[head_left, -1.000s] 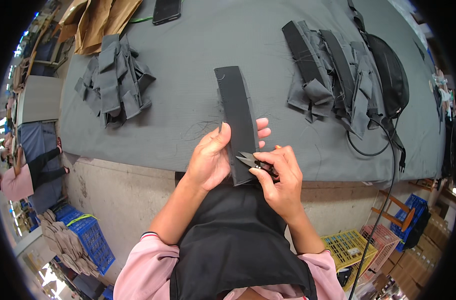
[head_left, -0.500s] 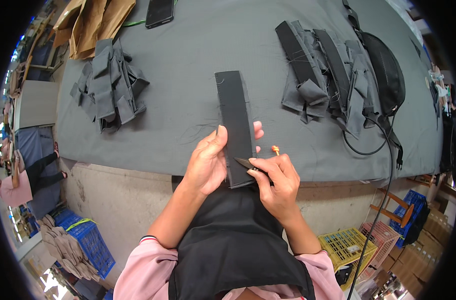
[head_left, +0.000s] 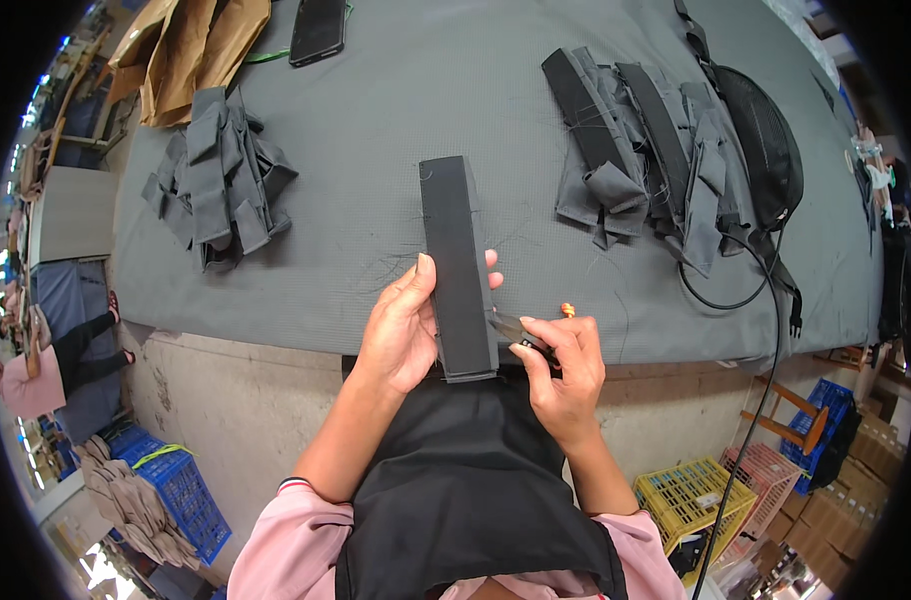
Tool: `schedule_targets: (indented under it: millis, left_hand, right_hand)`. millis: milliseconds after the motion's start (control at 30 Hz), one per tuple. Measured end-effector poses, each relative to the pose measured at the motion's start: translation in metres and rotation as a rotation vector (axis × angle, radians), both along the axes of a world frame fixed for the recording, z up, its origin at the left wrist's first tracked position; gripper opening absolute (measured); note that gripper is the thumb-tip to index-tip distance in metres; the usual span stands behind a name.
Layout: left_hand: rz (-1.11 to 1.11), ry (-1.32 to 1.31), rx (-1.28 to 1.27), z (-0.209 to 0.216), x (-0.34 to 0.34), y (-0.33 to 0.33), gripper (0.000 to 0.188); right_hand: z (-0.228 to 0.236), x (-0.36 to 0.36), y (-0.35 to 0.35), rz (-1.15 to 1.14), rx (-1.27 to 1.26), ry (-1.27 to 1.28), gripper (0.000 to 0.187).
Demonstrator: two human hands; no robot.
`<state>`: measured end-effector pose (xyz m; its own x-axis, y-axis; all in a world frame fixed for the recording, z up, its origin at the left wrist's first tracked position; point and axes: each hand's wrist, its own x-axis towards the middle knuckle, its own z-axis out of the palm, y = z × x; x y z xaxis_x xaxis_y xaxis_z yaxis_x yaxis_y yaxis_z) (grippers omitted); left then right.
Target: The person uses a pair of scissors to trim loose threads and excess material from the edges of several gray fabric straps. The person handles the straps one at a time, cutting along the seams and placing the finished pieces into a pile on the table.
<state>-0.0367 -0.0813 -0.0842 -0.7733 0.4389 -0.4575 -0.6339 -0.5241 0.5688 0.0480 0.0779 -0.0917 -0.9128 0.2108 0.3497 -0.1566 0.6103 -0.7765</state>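
Observation:
My left hand (head_left: 401, 325) is closed round a long dark grey fabric strip (head_left: 456, 250), thumb on its left edge and fingertips showing past its right edge. The strip stands lengthwise away from me, its near end at the table's front edge. Between the thumb and fingers of my right hand (head_left: 566, 375) is a pair of thread snips (head_left: 524, 335), its blades pointing left at the strip's right edge. An orange-yellow bit of the tool or its tie shows above that hand. Loose dark threads (head_left: 391, 268) lie beside the strip.
A heap of grey fabric pieces (head_left: 221, 185) lies at left, below a brown paper bag (head_left: 191, 60) and a phone (head_left: 318, 30). More strips (head_left: 646, 150) are piled at right beside a black pouch (head_left: 761, 145) with a cable. Crates (head_left: 691, 500) stand on the floor.
The snips have moved right, from over the strip's face to its right edge. The strip and my left hand have shifted slightly left, and the strip stands straighter.

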Motion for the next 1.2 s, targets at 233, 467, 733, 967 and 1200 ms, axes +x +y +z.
schedule_targets:
  millis: [233, 467, 733, 967, 1200]
  left_hand:
    - [-0.005, -0.012, -0.029, -0.002, 0.002, -0.005, 0.045]
    - [0.006, -0.039, -0.079, -0.001, 0.002, -0.002, 0.043]
    - [-0.019, -0.161, 0.215, -0.022, 0.0, -0.011, 0.046]
    - [-0.051, -0.167, 0.232, -0.017, 0.003, 0.001, 0.041]
    - [-0.059, -0.107, 0.216, -0.024, 0.008, 0.001, 0.044]
  right_hand:
    - [0.001, -0.006, -0.003, 0.013, 0.138, 0.076, 0.027]
    - [0.009, -0.003, -0.005, -0.002, 0.02, 0.066, 0.024]
    - [0.006, -0.011, -0.017, 0.048, -0.333, -0.143, 0.027]
    - [0.007, -0.017, -0.038, 0.209, -0.177, 0.025, 0.032]
    - [0.012, -0.019, -0.044, 0.143, -0.181, -0.004, 0.031]
